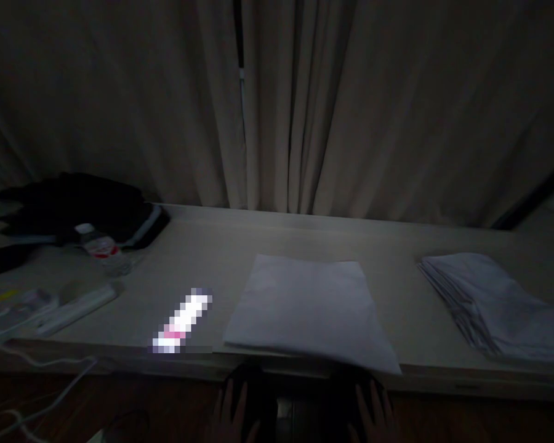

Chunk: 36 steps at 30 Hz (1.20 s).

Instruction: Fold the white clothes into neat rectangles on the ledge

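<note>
My left hand (231, 409) lies with fingers spread on a dark-clothed knee, below the desk's front edge. My right hand (373, 409) rests the same way on the other knee, its fingers apart. Neither hand holds anything. Just beyond them on the desk is a flat piece of white cloth (307, 311), folded to a rough square, its right front corner hanging over the edge. To the right sits a stack of folded white cloths (498, 304). The light is dim, so fine detail of the fingers is hard to see.
The pale desk (198, 246) runs along beige curtains (166, 98). At left are a bright, pixelated phone-like shape (182, 323), a plastic bottle (105, 249) lying tilted, a white power strip (78, 307), black folded fabric (74, 206) and white cables (69, 384) trailing off the edge.
</note>
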Each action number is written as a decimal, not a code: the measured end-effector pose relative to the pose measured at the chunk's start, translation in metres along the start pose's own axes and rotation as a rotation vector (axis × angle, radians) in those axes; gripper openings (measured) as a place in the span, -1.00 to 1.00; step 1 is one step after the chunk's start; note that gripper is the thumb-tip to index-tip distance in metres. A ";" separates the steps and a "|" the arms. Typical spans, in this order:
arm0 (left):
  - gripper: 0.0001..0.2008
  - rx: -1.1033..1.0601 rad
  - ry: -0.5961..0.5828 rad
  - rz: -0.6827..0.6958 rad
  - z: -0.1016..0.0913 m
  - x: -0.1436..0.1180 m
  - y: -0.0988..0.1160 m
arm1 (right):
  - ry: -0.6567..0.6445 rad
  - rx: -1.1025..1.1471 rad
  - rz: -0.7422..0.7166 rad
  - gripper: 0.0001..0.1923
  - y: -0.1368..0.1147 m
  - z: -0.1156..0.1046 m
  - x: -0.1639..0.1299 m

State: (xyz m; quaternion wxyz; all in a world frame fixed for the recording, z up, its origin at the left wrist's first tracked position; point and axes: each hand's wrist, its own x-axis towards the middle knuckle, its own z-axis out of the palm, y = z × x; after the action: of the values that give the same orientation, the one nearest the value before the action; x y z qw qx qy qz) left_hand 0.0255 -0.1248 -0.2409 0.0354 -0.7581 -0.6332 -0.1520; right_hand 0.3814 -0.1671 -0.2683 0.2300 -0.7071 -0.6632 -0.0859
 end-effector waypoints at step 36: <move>-0.41 0.151 0.068 0.211 0.009 0.173 0.003 | -0.312 -0.057 -0.010 -0.29 0.046 0.014 0.204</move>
State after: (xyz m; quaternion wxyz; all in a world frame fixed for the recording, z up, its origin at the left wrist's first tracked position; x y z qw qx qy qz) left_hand 0.0559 0.0411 -0.2017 0.1298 -0.8100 -0.5580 -0.1251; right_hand 0.4449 0.0221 -0.2031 0.1036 -0.7149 -0.6915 0.0052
